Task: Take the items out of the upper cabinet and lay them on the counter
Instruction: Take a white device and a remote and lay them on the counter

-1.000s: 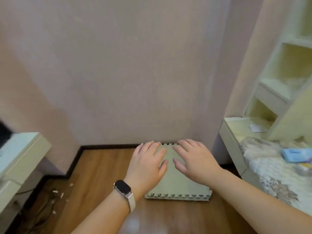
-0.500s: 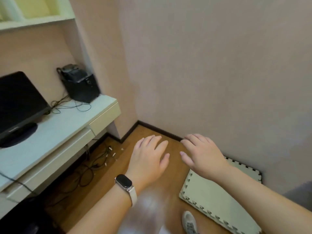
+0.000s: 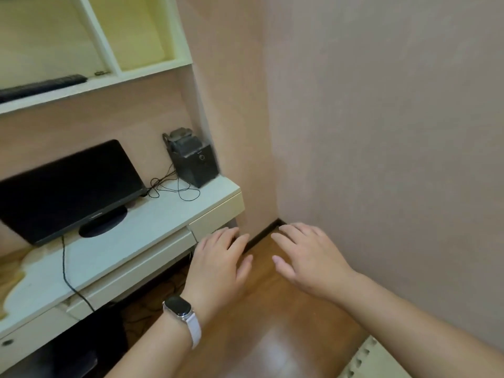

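Left hand now near desk, right hand alongside, one monitor

worktop: white | upper cabinet: cream | monitor: black | speaker: black | wall: plain pink | floor: brown wood | foam mat: pale green | watch: black face, white strap

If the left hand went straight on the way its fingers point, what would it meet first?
Likely the cream drawer front, just beyond the left hand; depth is unclear.
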